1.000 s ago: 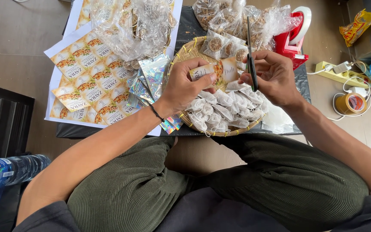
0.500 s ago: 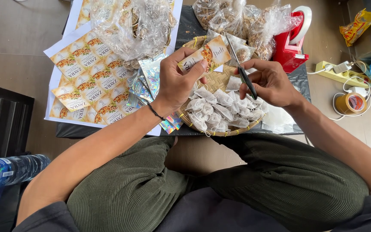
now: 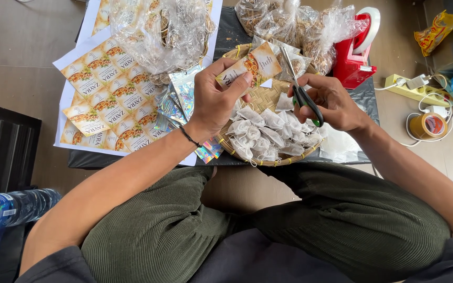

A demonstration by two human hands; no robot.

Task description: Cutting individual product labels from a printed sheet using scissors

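- Head view: the left hand (image 3: 213, 102) pinches a small printed packet (image 3: 252, 65) between thumb and fingers, held up over the woven tray (image 3: 237, 149).
- The right hand (image 3: 329, 102) is closed around green-handled scissors (image 3: 301, 91), blades pointing far, just right of the packet.
- Little white pouches (image 3: 268, 131) lie piled in the tray, near the hands.
- More printed packets (image 3: 103, 99) lie in rows on the left.
- A red tape holder (image 3: 357, 52) stands far right.

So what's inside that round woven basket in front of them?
The woven basket holds a heap of small white filter sachets. The left hand, holding a printed packet, hides part of its floor, so anything beneath cannot be seen.
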